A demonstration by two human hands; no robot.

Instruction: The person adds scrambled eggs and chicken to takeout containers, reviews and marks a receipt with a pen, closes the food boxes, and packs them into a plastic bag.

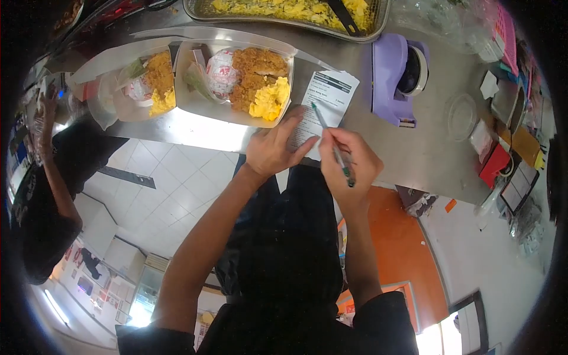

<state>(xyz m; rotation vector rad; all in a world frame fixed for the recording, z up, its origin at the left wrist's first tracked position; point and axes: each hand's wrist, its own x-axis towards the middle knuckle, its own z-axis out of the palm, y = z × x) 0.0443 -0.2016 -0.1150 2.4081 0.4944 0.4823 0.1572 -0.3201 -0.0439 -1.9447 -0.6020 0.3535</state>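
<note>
My right hand (352,163) grips a slim pen (324,125) with a green end. The pen's tip touches or hovers just over a printed paper slip (336,89), which lies at the counter's front edge. Spread over the slip's lower left is my left hand (273,145), with fingers stretched and thumb apart. Beside it stands an open paper food box (195,115). Inside are fried chicken (251,62), scrambled egg (271,100) and a round wrapped bundle (222,74). A second open box (112,94) with similar food sits to its left.
A metal tray (195,16) of yellow egg with a black-handled utensil (343,18) stands at the back. Right of the slip is a purple tape dispenser (384,77). Packaging and a clear round lid (461,117) lie farther right. Another person's gloved hand (44,127) shows at far left.
</note>
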